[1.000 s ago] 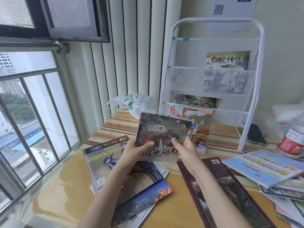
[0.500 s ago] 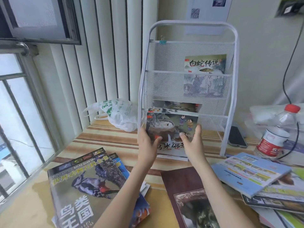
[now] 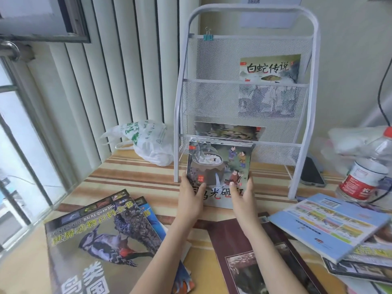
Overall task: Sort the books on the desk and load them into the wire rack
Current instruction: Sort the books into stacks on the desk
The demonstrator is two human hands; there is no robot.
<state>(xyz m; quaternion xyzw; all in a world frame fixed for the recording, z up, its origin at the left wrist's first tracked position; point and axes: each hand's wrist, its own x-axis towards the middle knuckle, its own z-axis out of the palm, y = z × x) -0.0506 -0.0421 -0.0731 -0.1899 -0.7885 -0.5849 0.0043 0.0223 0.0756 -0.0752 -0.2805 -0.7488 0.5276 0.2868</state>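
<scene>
A white wire rack (image 3: 246, 85) stands at the back of the desk. Its top pocket holds a picture book with a grey-green cover (image 3: 270, 68); another book (image 3: 229, 130) sits in the middle pocket. A thin stack of picture books (image 3: 218, 164) leans upright against the rack's lowest pocket. My left hand (image 3: 191, 194) grips its lower left edge, thumb on the cover. My right hand (image 3: 241, 196) grips its lower right edge the same way. A large bird magazine (image 3: 99, 240) lies at the front left, a dark red book (image 3: 254, 257) in front, a blue book (image 3: 326, 223) at right.
A white plastic bag (image 3: 148, 143) lies left of the rack. A black phone (image 3: 311, 172) rests by the rack's right leg. A plastic bottle with a red label (image 3: 364, 172) stands at right with a cable nearby. A barred window lines the left side.
Both hands carried the picture book stack forward from above the desk to the rack's lowest pocket. The view has moved closer to the rack.
</scene>
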